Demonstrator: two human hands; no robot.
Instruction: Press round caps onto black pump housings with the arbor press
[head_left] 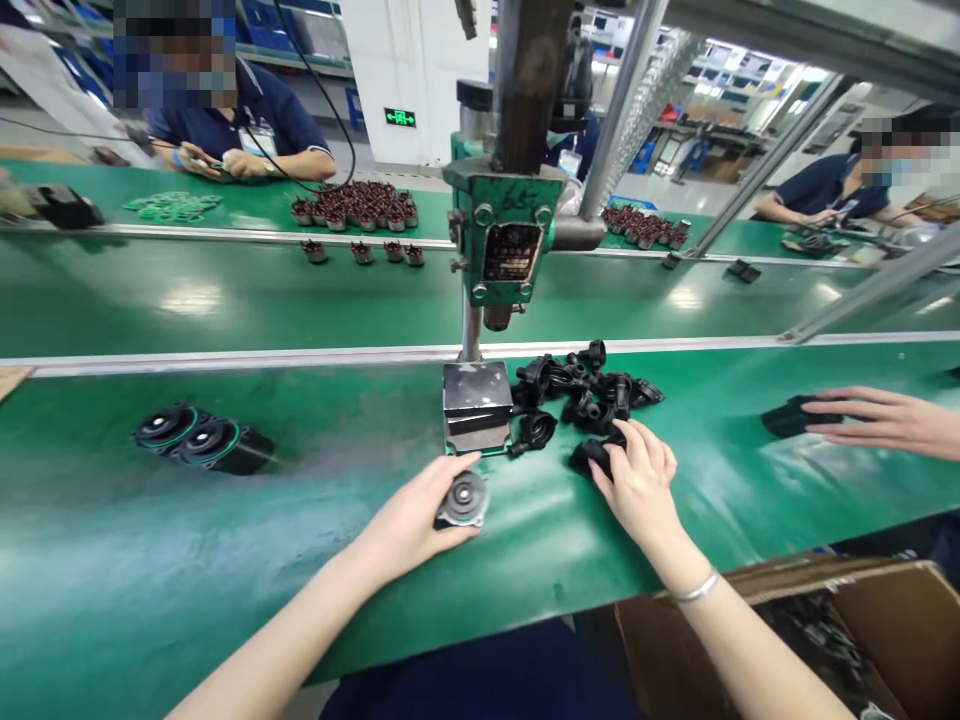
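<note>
My left hand holds a round grey motor part on the green bench, just in front of the metal block at the foot of the green press. My right hand rests on a black plastic housing at the near edge of a pile of black housings to the right of the press, fingers curled over it.
Two black round units with green rings lie at the left. Another person's hand touches a black part at the right. An open cardboard box stands below the bench. Copper-wound parts sit across the conveyor, where other people work.
</note>
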